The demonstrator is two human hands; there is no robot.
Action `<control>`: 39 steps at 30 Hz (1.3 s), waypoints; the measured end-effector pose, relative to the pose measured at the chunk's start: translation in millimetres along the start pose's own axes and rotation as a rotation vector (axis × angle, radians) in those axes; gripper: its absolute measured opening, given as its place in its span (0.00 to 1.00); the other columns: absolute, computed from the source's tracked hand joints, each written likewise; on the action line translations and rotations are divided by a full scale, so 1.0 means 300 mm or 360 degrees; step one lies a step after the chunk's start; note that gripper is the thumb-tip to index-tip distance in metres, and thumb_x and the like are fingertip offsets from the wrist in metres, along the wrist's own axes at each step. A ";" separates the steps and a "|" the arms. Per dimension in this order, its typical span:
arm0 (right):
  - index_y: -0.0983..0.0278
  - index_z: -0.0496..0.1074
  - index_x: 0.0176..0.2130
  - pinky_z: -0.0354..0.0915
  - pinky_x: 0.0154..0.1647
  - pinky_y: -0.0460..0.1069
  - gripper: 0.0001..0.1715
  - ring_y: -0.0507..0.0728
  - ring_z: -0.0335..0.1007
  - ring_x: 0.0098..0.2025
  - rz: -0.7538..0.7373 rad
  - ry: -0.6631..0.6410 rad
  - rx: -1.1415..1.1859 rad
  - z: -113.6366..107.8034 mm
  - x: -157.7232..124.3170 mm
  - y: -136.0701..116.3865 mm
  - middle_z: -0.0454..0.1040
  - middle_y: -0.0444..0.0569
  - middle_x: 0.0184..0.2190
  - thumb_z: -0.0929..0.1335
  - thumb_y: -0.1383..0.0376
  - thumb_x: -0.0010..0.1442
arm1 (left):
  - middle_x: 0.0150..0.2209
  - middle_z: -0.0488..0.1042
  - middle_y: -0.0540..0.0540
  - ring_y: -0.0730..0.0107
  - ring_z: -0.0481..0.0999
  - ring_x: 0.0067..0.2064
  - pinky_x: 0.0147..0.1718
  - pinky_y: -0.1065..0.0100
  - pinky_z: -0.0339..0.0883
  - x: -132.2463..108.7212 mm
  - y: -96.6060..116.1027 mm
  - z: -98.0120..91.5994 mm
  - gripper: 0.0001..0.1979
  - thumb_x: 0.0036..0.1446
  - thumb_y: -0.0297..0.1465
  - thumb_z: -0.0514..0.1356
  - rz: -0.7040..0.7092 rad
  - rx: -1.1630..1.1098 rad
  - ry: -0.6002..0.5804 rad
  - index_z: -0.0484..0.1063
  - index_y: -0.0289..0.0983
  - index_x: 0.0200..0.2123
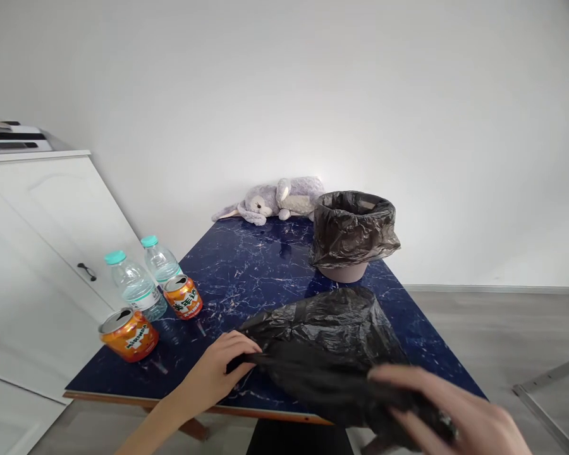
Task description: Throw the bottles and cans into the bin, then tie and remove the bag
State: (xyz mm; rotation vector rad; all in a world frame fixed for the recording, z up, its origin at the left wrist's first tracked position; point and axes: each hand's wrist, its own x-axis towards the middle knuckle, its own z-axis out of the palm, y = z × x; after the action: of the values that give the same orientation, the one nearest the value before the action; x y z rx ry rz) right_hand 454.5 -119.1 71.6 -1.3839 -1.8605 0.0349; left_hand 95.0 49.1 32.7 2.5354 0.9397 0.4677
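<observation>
I count one loose black bag (332, 341) on the near end of the blue table (246, 265). My left hand (218, 373) pinches its left edge, and my right hand (459, 414) is clenched on its near corner. Beyond are two water bottles (135, 284), two orange cans (129, 333), one lined bin (352, 234) and one plush toy (275, 199).

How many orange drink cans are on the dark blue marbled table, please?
2: one orange metal can near the left front corner, the other farther back, beside two clear plastic water bottles. None appear hidden.
</observation>
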 end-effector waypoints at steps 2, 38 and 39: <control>0.50 0.74 0.58 0.81 0.30 0.51 0.18 0.64 0.86 0.39 0.0177 0.0340 -0.0259 0.002 0.054 -0.028 0.84 0.50 0.47 0.66 0.53 0.72 | 0.44 0.83 0.48 0.58 0.83 0.46 0.49 0.57 0.77 0.020 0.014 0.000 0.14 0.74 0.43 0.54 -0.0220 -0.0061 0.0023 0.76 0.45 0.47; 0.67 0.47 0.78 0.58 0.74 0.67 0.53 0.70 0.47 0.78 -0.0293 -0.0413 -0.0225 0.477 0.055 -0.109 0.49 0.56 0.77 0.72 0.58 0.66 | 0.45 0.82 0.48 0.61 0.79 0.53 0.55 0.60 0.74 -0.050 0.069 -0.021 0.06 0.72 0.31 0.58 0.0344 0.0701 0.0383 0.77 0.42 0.45; 0.69 0.46 0.78 0.56 0.75 0.68 0.55 0.71 0.46 0.78 -0.0307 -0.0429 -0.0142 0.498 0.056 -0.137 0.49 0.57 0.77 0.72 0.60 0.64 | 0.45 0.81 0.48 0.63 0.79 0.53 0.57 0.61 0.73 -0.069 0.121 -0.035 0.06 0.71 0.28 0.58 0.0420 0.0711 0.0362 0.76 0.42 0.44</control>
State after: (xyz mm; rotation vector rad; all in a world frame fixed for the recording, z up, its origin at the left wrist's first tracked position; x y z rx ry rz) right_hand 330.6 -59.6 -1.6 -1.3031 -2.2377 0.0430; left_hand 95.2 12.3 55.2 3.0851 0.8663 0.7029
